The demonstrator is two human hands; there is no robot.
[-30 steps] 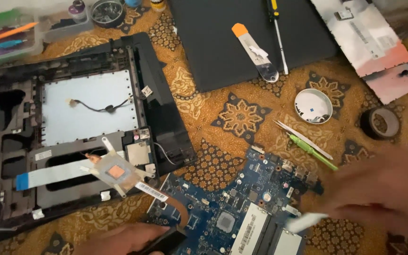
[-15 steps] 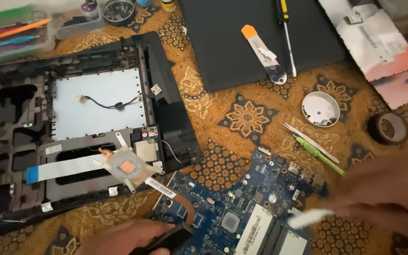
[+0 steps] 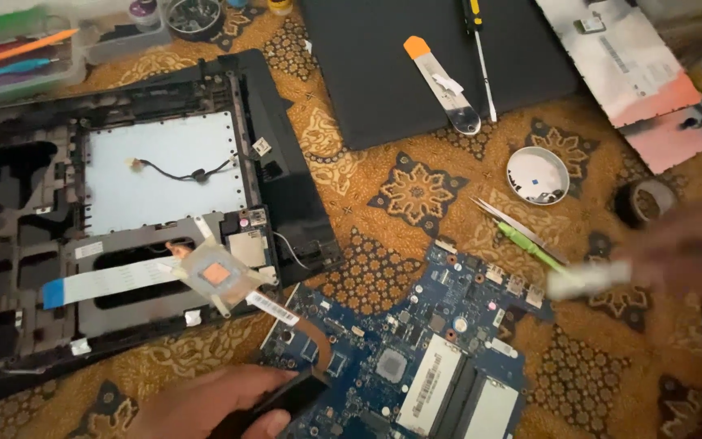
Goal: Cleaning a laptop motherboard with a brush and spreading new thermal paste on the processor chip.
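One view only, from a camera worn on the person's head, facing steeply down and forward onto a patterned cloth [image 3: 383, 268], close enough that the work fills the frame. With no second view, nothing is shared. The left hand [image 3: 205, 405] enters from the bottom edge, cut off at the wrist; the right hand [image 3: 684, 252] enters from the right edge, blurred. Between the two sets of fingers lies a blue circuit board [image 3: 416, 358], low and right of centre. Beyond the left fingers, toward the upper left, sits a black laptop shell [image 3: 10, 203], cropped by the left edge. Past the right fingers, a dark panel [image 3: 383, 73] runs off the top edge.
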